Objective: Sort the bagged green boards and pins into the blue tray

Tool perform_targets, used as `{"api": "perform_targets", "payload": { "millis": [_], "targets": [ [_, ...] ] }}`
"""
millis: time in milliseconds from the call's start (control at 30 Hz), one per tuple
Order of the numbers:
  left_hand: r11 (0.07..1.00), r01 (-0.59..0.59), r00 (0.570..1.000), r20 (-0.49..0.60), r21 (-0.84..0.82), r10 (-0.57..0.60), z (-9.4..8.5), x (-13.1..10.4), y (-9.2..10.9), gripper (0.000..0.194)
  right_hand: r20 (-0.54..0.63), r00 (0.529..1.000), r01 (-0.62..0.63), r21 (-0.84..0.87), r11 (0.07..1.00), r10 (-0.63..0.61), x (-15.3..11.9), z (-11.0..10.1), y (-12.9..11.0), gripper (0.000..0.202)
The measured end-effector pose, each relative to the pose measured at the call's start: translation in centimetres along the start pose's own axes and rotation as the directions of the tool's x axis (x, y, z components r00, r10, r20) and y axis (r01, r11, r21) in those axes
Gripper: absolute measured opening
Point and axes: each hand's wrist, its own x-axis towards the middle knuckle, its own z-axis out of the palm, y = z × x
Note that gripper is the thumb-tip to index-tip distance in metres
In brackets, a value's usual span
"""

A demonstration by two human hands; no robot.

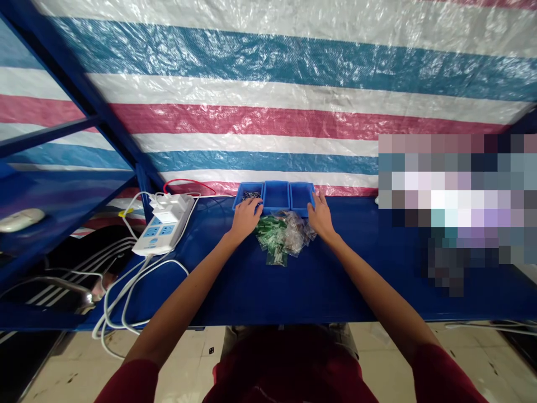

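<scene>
Find small plastic bags [277,235], green-tinted and clear, heaped on the blue tabletop [268,296], between left hand [247,215] and right hand [321,217]; overlapped, so cannot count. Rate each grip as apart: on the left, with fingers at the near edge of the left bin [250,193]; on the right, with thumb and fingers about the near outer corner of the right bin [301,197]. Count three blue bins, including the middle bin [277,196], side by side just beyond the bags. Note small metallic pieces [251,195] in the left one. Beyond, observe one striped sheet [260,120].
</scene>
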Motion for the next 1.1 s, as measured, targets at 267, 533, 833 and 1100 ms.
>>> {"api": "perform_targets", "payload": {
  "millis": [267,533,833,1100],
  "targets": [
    [0.991,-0.071,0.958,0.283,0.11,0.037,-0.9,5.9,-3.8,0.044,0.085,0.995,-0.052,0.003,0.999,0.051,1.2,-0.7,-0.1,0.051],
    [0.979,-0.194,0.713,0.695,0.063,0.096,-0.9,10.2,-4.6,0.049,0.002,1.0,0.014,0.029,0.999,-0.014,0.7,0.1,0.0,0.048],
    [0.899,0.266,0.937,0.126,0.347,-0.326,-3.2,6.2,-4.0,0.044,-0.085,0.995,0.061,0.051,0.997,-0.057,-0.2,0.6,0.4,0.045],
    [0.912,0.3,0.925,0.148,0.281,-0.35,-3.1,4.2,-3.9,0.056,-0.161,0.956,0.262,0.088,0.961,-0.246,-1.2,-0.4,-0.9,0.035]
  ]
}}
